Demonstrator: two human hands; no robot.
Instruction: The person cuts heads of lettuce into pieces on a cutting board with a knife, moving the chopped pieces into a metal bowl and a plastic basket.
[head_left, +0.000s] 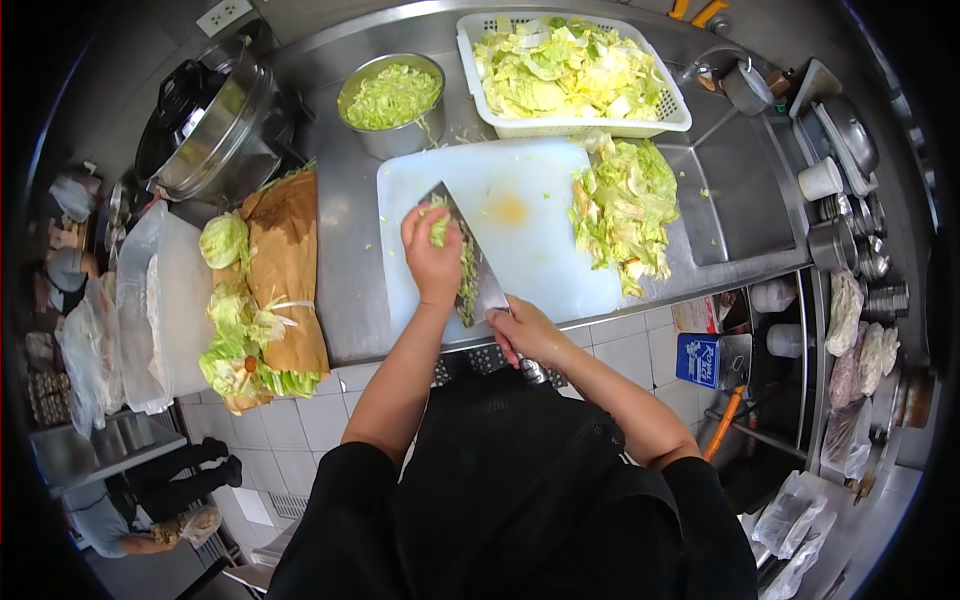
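Observation:
My right hand [524, 332] grips the handle of a large kitchen knife [490, 284], whose broad blade points away from me over the white cutting board [545, 240]. Shredded lettuce [466, 278] lies along the left side of the blade. My left hand [434, 262] is near the blade's tip, its fingers curled around some of the shreds. At the board's right edge rests a pile of lettuce leaves [628, 212]. Behind the board stands a round metal container [392, 138] full of shredded lettuce.
A white perforated basket [585, 129] of torn lettuce leaves stands at the back. To the right is a metal sink [735, 205]. On the left are a brown paper bag [285, 260], a lettuce head [224, 241] and a plastic bin [185, 310]. Another person [120, 515] stands at lower left.

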